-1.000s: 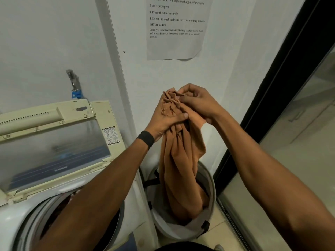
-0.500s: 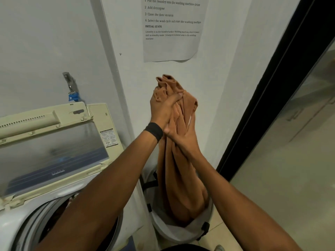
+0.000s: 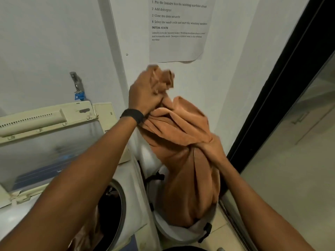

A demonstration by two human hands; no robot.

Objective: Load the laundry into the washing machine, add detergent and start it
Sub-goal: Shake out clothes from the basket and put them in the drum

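Because the long rust-orange cloth (image 3: 183,142) trailed into the grey laundry basket (image 3: 174,230) beside the open white washing machine (image 3: 132,196), the left hand (image 3: 145,93) gripped its top while the right hand (image 3: 210,147) clutched its middle, seemingly to gather it.

Right hand (image 3: 211,148) dropped from beside the left, now clamped round the middle of the orange cloth (image 3: 183,134), well below and right of the left hand (image 3: 145,93)
Left hand shifted left toward the washing machine (image 3: 130,178), still gripping the cloth's top end
Cloth no longer one straight hanging column: upper part bunched and folded over between the hands, lower part still trailing into the laundry basket (image 3: 174,230)
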